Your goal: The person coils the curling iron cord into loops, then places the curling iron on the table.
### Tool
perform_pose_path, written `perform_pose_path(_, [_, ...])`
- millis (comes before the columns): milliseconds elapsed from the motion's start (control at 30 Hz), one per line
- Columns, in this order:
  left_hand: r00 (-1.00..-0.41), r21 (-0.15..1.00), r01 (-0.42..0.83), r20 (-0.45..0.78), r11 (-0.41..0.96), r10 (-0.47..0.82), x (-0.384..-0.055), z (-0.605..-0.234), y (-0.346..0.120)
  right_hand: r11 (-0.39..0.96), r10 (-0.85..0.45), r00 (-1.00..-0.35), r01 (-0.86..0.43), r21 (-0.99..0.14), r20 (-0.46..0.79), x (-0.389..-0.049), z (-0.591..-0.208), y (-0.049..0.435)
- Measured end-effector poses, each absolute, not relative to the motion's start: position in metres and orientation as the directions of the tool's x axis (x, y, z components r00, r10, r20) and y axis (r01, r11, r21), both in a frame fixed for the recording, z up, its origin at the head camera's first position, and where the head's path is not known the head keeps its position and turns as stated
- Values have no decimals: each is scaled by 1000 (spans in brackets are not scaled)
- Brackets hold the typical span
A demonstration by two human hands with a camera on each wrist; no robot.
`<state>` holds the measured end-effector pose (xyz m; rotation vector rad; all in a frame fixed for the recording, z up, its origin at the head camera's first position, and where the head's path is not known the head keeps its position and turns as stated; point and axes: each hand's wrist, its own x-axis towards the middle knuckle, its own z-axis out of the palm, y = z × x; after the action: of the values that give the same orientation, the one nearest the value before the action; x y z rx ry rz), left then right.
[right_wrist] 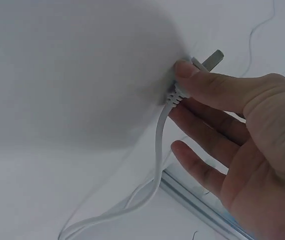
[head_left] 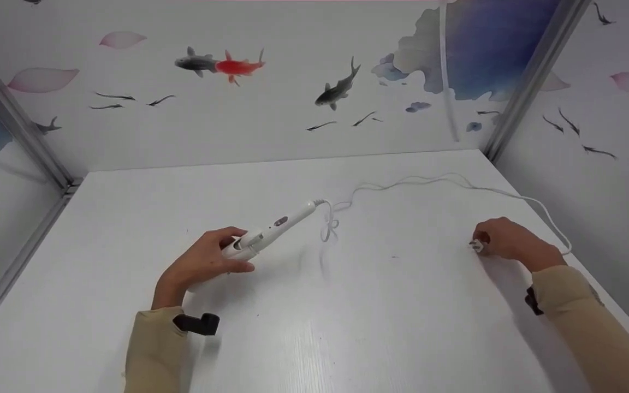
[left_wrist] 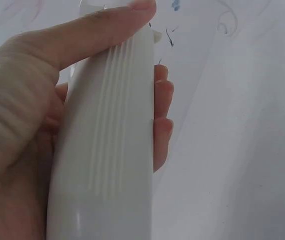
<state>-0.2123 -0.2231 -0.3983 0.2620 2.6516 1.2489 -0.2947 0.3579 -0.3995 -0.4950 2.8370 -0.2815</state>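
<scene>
My left hand [head_left: 205, 262] grips a white hair straightener [head_left: 287, 219] around its wider end, and the handle with its small switch slants up to the right. In the left wrist view, the thumb lies across the ridged white casing [left_wrist: 110, 130] while fingertips [left_wrist: 162, 95] show along the far side. Over at the right of the table, my right hand [head_left: 514, 243] pinches the white power plug [head_left: 476, 245] between thumb and fingers. A metal prong [right_wrist: 213, 60] sticks out past the thumb in the right wrist view, and the cord [right_wrist: 158, 145] hangs down from the plug.
The thin white cord [head_left: 429, 180] runs in loose waves across the back of the white table [head_left: 303, 327], with a small tangle [head_left: 332, 224] by the handle. Printed panels with fish [head_left: 241, 66] wall in the back and both sides, joined by metal corner posts [head_left: 538, 76].
</scene>
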Motion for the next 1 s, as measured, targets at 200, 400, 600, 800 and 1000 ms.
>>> perform_pose_path(200, [-968, 781, 76, -92, 620, 234, -212, -396, -223, 918, -375, -896, -323, -232, -238, -296, -390, 348])
perform_pose_path(400, [-975, 782, 63, -83, 620, 204, -211, -392, -226, 895, -416, -894, -372, -244, -164, -296, -378, 337])
perform_pose_path(600, [-979, 774, 75, -63, 629, 195, -209, -388, -225, 854, -463, -886, -452, -259, 20, -289, -362, 310])
perform_pose_path(800, [-981, 772, 67, -66, 632, 184, -208, -386, -220, 799, -514, -851, -521, -301, 108, -273, -348, 267])
perform_pose_path(1000, [-981, 752, 106, -28, 651, 193, -206, -384, -217, 722, -576, -796, -602, -341, 186, -259, -342, 224])
